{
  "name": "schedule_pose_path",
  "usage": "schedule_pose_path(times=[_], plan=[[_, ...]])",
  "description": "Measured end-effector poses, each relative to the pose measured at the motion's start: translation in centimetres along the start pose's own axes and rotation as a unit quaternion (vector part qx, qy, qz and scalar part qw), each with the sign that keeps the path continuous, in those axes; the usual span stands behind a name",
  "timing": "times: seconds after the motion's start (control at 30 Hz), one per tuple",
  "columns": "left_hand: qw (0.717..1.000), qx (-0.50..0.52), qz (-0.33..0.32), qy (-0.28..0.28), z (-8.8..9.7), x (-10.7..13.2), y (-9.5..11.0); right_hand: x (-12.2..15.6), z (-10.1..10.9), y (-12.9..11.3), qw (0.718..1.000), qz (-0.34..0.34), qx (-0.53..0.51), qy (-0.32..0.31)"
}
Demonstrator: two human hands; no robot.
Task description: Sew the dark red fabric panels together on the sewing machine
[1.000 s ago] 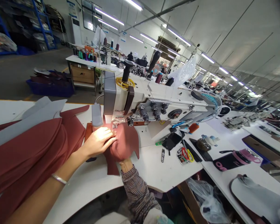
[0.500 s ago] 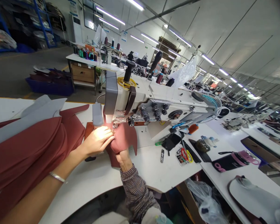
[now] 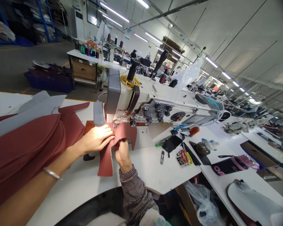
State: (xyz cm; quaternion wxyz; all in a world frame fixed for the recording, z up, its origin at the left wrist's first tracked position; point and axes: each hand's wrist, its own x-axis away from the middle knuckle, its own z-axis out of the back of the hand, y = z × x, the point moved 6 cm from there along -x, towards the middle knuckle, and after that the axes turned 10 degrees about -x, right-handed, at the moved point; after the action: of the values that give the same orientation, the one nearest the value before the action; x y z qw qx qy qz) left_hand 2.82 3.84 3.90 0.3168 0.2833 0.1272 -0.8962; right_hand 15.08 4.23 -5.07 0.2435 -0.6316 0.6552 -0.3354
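A sewing machine (image 3: 146,97) stands in front of me, its lamp glowing over the needle area. Under the presser foot lies a reddish-brown leather-like piece (image 3: 126,131), curved at the right, with a strip hanging toward me. My left hand (image 3: 99,138) presses on it just left of the foot, fingers close together and thumb at its edge. Right of that, my right hand (image 3: 122,153) grips the folded edge, its fingertips partly hidden beneath the piece. A stack of reddish-brown pieces (image 3: 37,138) lies at my left.
Grey pieces (image 3: 42,105) lie over the stack. On the table to the right are scissors (image 3: 186,157), a small snipper (image 3: 162,157), a black pouch (image 3: 172,143) and a dark bottle (image 3: 234,164). A blue bin (image 3: 49,81) stands on the floor beyond.
The piece's near part has folded up and lifted, baring more of the strip below. My right hand has turned, its fingers now under the edge. My left hand stays beside the foot.
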Motion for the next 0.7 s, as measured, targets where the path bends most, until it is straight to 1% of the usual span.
schedule_pose_path(times=[0.1, 0.17, 0.27, 0.33, 0.43, 0.53, 0.7], plan=[[1.000, -0.013, 0.010, 0.025, 0.2, 0.0, 0.6, 0.2, 0.2, -0.3, 0.998, -0.040, -0.045, 0.010], [0.999, -0.024, 0.025, 0.035, 0.3, 0.1, 1.1, 0.1, 0.0, -0.6, 0.998, -0.047, -0.051, -0.008], [0.997, -0.036, 0.056, 0.034, 0.3, 0.4, 1.7, 0.0, -0.3, -0.8, 0.997, -0.044, -0.055, -0.035], [0.995, -0.048, 0.079, 0.034, 0.3, 0.5, 2.1, -0.1, -0.4, -1.0, 0.997, -0.038, -0.051, -0.042], [0.990, -0.073, 0.111, 0.050, 0.3, 0.6, 2.7, -0.1, -0.7, -1.2, 0.997, -0.032, -0.035, -0.053], [0.984, -0.089, 0.140, 0.068, 0.1, 0.6, 2.8, -0.1, -0.8, -1.3, 0.998, -0.023, -0.023, -0.062], [0.975, -0.116, 0.169, 0.088, -0.5, 0.5, 2.3, -0.3, -0.7, -1.1, 0.997, -0.027, -0.031, -0.071]])
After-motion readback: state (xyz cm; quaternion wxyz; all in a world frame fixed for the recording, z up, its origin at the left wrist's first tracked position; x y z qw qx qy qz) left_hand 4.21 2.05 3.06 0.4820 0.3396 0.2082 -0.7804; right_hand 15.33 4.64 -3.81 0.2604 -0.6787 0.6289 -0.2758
